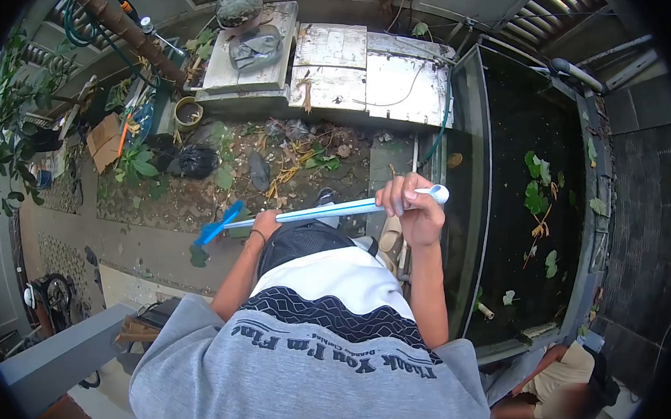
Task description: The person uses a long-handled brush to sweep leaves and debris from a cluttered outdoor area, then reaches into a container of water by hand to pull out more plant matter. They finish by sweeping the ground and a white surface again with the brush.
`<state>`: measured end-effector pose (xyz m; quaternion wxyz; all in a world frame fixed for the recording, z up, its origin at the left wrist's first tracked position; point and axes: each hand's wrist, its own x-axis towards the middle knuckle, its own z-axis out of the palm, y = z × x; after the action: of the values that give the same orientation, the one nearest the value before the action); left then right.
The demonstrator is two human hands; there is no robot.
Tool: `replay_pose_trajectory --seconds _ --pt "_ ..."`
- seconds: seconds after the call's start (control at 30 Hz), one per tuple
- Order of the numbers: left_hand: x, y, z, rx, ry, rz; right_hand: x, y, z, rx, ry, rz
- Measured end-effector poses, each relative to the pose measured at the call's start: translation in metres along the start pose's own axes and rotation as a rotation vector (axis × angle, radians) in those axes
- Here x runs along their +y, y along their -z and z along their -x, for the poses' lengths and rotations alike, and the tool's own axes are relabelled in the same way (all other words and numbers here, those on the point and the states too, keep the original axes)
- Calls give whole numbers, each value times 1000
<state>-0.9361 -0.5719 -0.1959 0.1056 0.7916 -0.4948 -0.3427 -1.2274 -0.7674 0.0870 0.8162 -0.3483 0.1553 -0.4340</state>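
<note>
A white and blue pole [328,210] lies slantwise across the front of my body. My right hand [411,205] is closed round its upper end, near the white rounded tip. Lower down, toward the blue head, my left hand [266,224] grips the same pole. The blue head [218,225] hangs over the ground at the left, with a green leaf just below it. Under the pole is a dark bag or cloth [302,242] at my waist.
A dark pond [533,215] with floating leaves lies at the right behind a raised edge. White slabs [330,65] stand ahead. A pot [189,112], a black bag [198,161] and cardboard [104,143] are at the left. Another person [572,382] is at the lower right.
</note>
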Motion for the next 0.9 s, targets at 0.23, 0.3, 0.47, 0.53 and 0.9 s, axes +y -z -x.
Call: replay_pose_trajectory --seconds 0.23,0.3,0.47,0.53,0.9 --pt "-2 45 -34 115 22 78 18 -32 -39 -33 -93 213" --pt "0 53 -40 99 15 63 19 -34 -46 -38 -97 226" --pt "-2 49 -49 -27 9 58 24 -24 -59 34 -129 232" --pt "-10 47 -52 -101 -26 64 26 -24 -63 69 -138 212" --pt "-18 95 -67 -113 -2 61 34 -70 -83 6 -101 296"
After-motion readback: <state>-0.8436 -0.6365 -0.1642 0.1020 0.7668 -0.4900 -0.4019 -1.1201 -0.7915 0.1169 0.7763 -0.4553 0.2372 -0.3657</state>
